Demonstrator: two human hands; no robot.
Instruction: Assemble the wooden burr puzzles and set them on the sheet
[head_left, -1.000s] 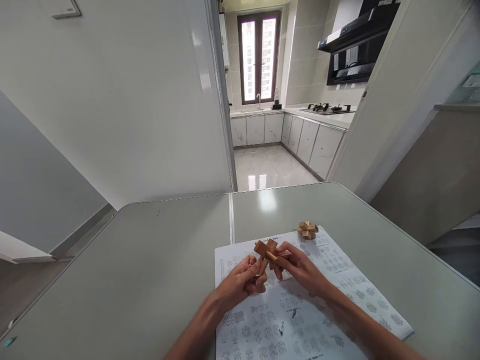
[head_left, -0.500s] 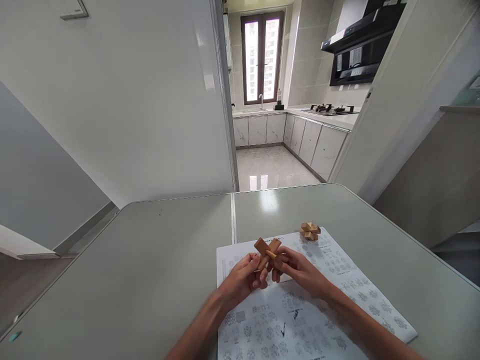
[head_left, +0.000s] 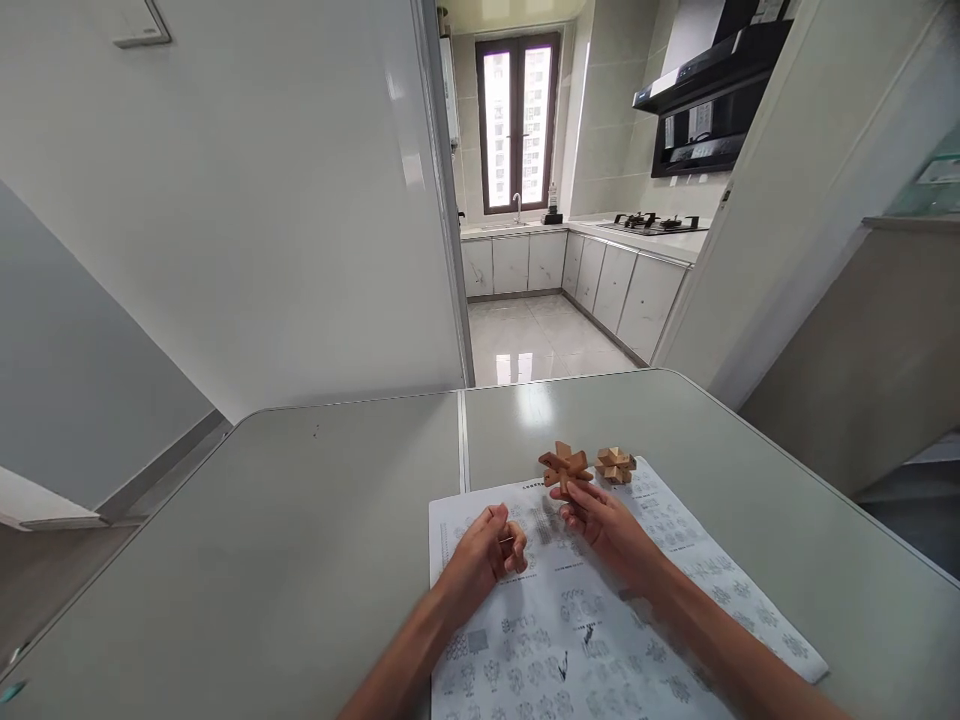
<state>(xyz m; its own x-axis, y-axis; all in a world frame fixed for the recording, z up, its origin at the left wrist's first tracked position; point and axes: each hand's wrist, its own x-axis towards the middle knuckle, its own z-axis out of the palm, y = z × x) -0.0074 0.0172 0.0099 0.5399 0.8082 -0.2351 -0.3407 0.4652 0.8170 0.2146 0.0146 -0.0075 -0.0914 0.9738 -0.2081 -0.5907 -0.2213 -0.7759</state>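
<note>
Wooden burr puzzle [head_left: 564,465]: darker, cross-shaped, at the far edge of the printed sheet [head_left: 600,620], just beyond the right fingertips and up the table from both hands.

Right hand [head_left: 600,520]: stretched forward, fingers extended, tips touching the near side of the darker puzzle (pinching it or only resting on it, I cannot tell). It is clearly the nearer hand.

Left hand [head_left: 487,550]: curled into a loose fist over the sheet's left part, well short of the puzzle. Whether a small piece sits inside the curled fingers cannot be made out.

Direction from hands: forward and a little right of the left hand; straight ahead of the right hand.

Long axis: no single one reads clearly; the arms of the cross stick out several ways, one pair roughly left-right across the view.

Second puzzle [head_left: 616,464]: paler wood, more compact, just to the right of the darker one, near it but seemingly apart; it lies at the sheet's far edge, untouched.

Table [head_left: 300,520]: grey-green, with a seam running away down its middle, left of the sheet.

Hidden or unclear: the puzzle's near underside is covered by the right fingertips, so whether it rests on the table or is lifted slightly is uncertain. The sheet's diagrams are too small to read, and its near edge is cut off by the frame.
</note>
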